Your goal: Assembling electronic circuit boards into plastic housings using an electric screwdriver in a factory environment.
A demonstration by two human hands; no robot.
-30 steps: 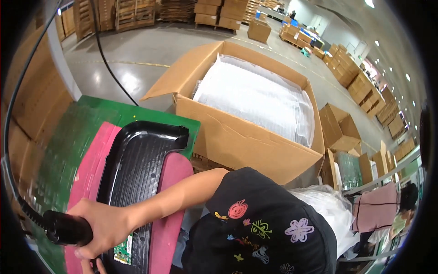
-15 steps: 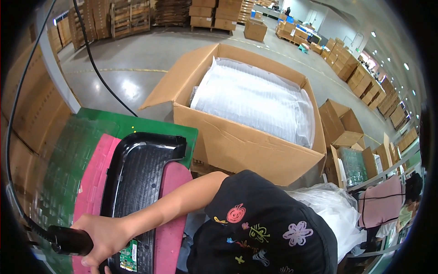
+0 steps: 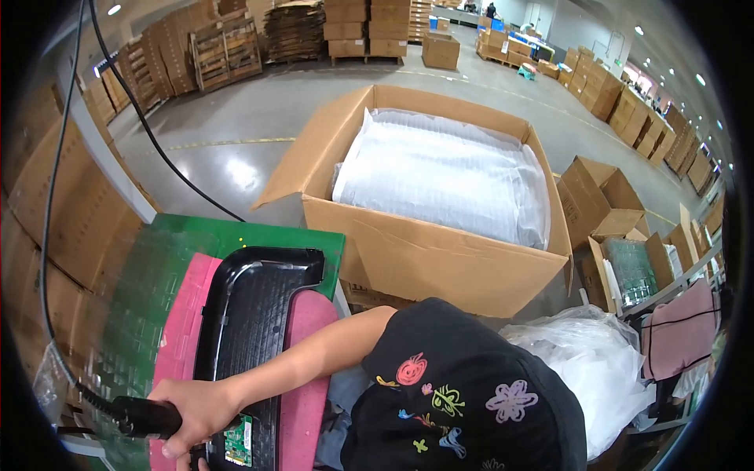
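Observation:
My right hand (image 3: 198,410) is wrapped round a black electric screwdriver (image 3: 145,418) with a cord running from its end. It is over the lower part of a black plastic housing (image 3: 247,330), a shallow curved shell lying on pink foam (image 3: 310,322). Just beside the hand, a green circuit board (image 3: 238,441) sits inside the housing. The screwdriver's tip is hidden. Fingertips (image 3: 203,464) show at the lower picture edge, perhaps those of my left hand; the rest of that hand is out of sight.
The foam lies on a green work surface (image 3: 259,229), with clear plastic trays (image 3: 129,322) at its left. Beyond stands an open carton (image 3: 424,255) holding white-wrapped goods (image 3: 440,173). A black cable (image 3: 157,145) hangs at the left. A clear plastic bag (image 3: 581,369) is at the right.
The whole view has shifted, so everything appears slightly lower and further right. My right hand keeps its grip on the screwdriver, at about the same place over the housing.

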